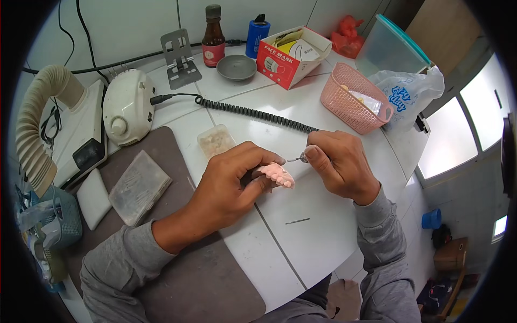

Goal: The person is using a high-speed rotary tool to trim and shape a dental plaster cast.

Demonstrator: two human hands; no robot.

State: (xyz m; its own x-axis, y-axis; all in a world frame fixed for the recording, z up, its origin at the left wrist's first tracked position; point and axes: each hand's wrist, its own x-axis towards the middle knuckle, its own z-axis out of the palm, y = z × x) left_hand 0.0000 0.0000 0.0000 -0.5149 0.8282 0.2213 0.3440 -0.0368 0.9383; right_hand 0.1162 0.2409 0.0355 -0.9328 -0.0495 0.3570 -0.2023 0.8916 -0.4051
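Observation:
Between the thumb and fingers of my left hand (231, 175) is a pink dental cast (277, 175) with a row of molded teeth facing right. My right hand (342, 164) is closed around a rotary handpiece (304, 157), most of it hidden by the fingers. Its thin metal bur points left, just above the cast and near my left fingertips; whether it touches I cannot tell. A black coiled cord (258, 114) runs from behind my right hand to a white control box (128, 106) at the left. A loose bur (297, 221) lies on the white tiled table below the cast.
A small clear box (215, 141) sits beyond my left hand. Farther back stand a brown bottle (213, 37), a grey dish (236, 68), a red mask box (293, 56) and a pink basket (355, 99). At left are a beige hose (40, 124) and a dark mat (199, 280).

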